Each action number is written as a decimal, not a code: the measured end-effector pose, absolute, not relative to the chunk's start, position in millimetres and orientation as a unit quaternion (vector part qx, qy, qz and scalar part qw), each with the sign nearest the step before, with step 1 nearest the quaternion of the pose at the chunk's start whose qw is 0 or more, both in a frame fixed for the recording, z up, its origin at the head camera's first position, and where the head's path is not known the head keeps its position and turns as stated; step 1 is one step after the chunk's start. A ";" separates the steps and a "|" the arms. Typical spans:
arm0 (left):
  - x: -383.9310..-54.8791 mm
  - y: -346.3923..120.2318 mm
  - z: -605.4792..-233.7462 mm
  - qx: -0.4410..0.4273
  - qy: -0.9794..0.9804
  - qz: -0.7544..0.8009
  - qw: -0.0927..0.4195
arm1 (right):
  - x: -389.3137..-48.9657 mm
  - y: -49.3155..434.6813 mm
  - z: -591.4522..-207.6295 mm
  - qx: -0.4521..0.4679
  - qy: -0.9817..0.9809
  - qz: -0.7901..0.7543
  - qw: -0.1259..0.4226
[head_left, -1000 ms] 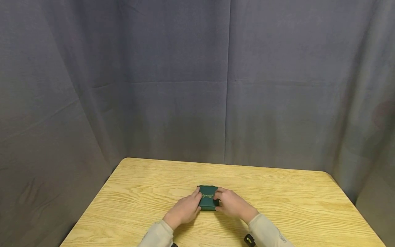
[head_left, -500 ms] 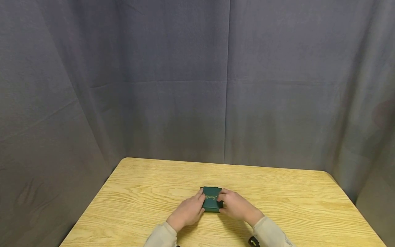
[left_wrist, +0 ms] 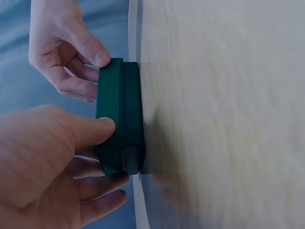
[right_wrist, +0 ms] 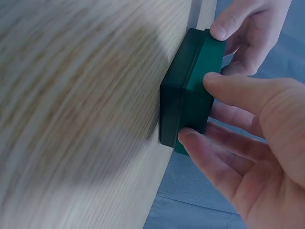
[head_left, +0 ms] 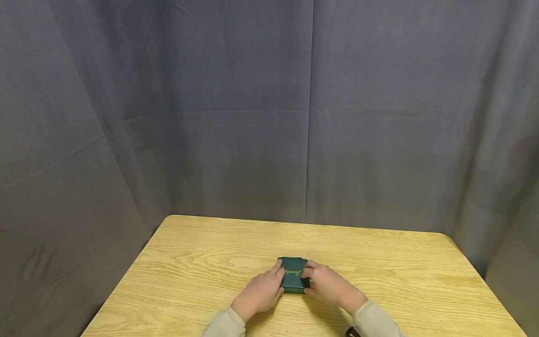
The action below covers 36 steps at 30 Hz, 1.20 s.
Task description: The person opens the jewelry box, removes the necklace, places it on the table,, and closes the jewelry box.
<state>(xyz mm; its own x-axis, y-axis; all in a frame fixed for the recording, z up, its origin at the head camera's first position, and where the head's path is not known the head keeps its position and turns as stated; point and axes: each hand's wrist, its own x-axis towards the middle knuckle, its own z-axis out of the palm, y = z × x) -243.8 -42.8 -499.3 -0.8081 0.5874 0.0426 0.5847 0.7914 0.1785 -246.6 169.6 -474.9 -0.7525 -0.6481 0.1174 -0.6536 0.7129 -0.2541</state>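
A small dark green jewelry box (head_left: 293,281) with gold script on its lid lies on the wooden table, its lid down. My left hand (head_left: 262,291) grips its left side, thumb on the near face and fingers along the lid's edge. From the right, my right hand (head_left: 330,284) holds the opposite side, with fingertips over the lid's edge. In the left wrist view a seam runs between the lid and base of the box (left_wrist: 108,93). The right wrist view shows the right thumb and fingers on the lid part of the box (right_wrist: 198,90).
The light wood-grain table (head_left: 202,262) has rounded far corners. Grey curtains (head_left: 240,164) hang behind it and at both sides. A dark band or device (head_left: 353,332) shows by the right sleeve (head_left: 375,320).
Both hands and the jewelry box have shifted a little to the right and toward the person. The grip looks the same and the lid stays down.
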 end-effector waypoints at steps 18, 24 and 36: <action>-231.1 -32.4 -498.9 0.314 0.945 0.091 0.008 | -234.0 180.8 -473.7 0.356 -0.923 0.147 0.006; -227.3 -28.6 -499.1 0.315 0.945 0.091 0.008 | -229.1 184.7 -474.2 0.348 -0.926 0.148 0.004; -222.2 -23.4 -497.7 0.315 0.944 0.099 0.017 | -224.7 190.8 -475.1 0.345 -0.926 0.154 0.005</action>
<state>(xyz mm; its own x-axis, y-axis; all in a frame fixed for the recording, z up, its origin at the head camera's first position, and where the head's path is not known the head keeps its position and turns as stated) -222.2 -23.4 -497.7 -0.8007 0.5984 0.0300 0.5916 0.7818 0.1969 -224.7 190.8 -475.1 -0.7613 -0.6380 0.1154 -0.6411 0.7142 -0.2809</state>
